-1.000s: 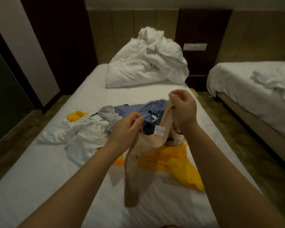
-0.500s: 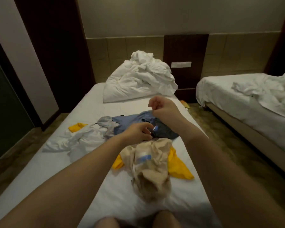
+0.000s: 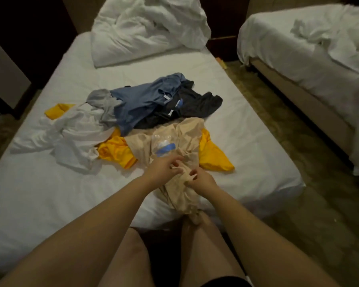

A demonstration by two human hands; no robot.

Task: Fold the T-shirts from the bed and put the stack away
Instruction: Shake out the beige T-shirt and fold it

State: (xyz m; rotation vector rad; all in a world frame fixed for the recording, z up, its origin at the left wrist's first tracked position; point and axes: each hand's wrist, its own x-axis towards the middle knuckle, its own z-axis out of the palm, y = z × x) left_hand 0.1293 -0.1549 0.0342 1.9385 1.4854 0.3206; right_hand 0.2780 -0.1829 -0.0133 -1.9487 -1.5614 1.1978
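A beige T-shirt (image 3: pixel 180 137) lies crumpled on the white bed (image 3: pixel 247 141), its lower end hanging over the near edge onto my leg. My left hand (image 3: pixel 164 167) and my right hand (image 3: pixel 201 180) both pinch its fabric near the bed's front edge. Under it lies a yellow T-shirt (image 3: pixel 214 156). Behind are a blue T-shirt (image 3: pixel 141 104), a dark T-shirt (image 3: pixel 197 104), a grey one (image 3: pixel 104 100) and a white one (image 3: pixel 75 129), all unfolded in a heap.
A bunched white duvet (image 3: pixel 145 27) sits at the head of the bed. A second bed (image 3: pixel 311 54) stands to the right across a strip of patterned floor (image 3: pixel 298 183). My bare legs (image 3: pixel 195 245) are at the bed's near edge.
The beige T-shirt went from held up in the air to lying on the bed. Both hands came down and nearer to me, and now pinch its lower part. The camera tilted down.
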